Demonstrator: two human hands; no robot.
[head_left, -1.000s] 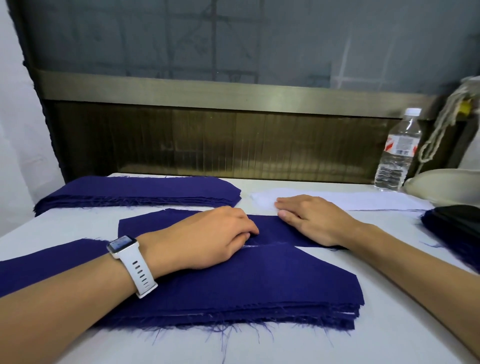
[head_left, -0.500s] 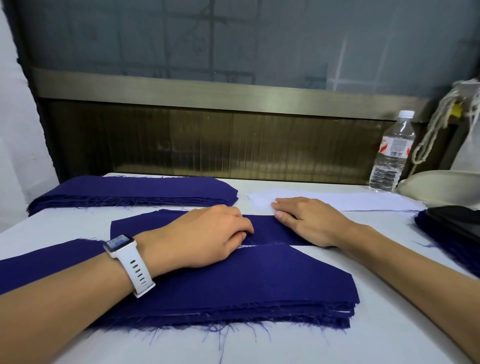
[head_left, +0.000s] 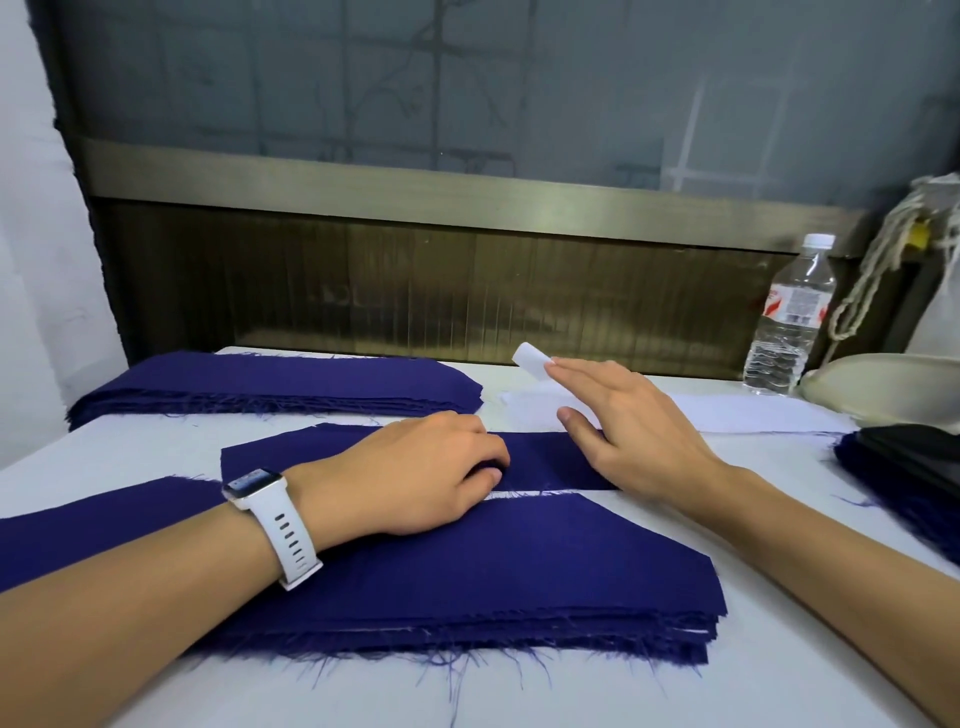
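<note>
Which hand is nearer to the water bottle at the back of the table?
Right. The right hand is left of and in front of the water bottle; the left hand rests farther left, on the navy strip.

Bare forearms; white smartwatch (head_left: 271, 521) with slotted strap on the left wrist.
</note>
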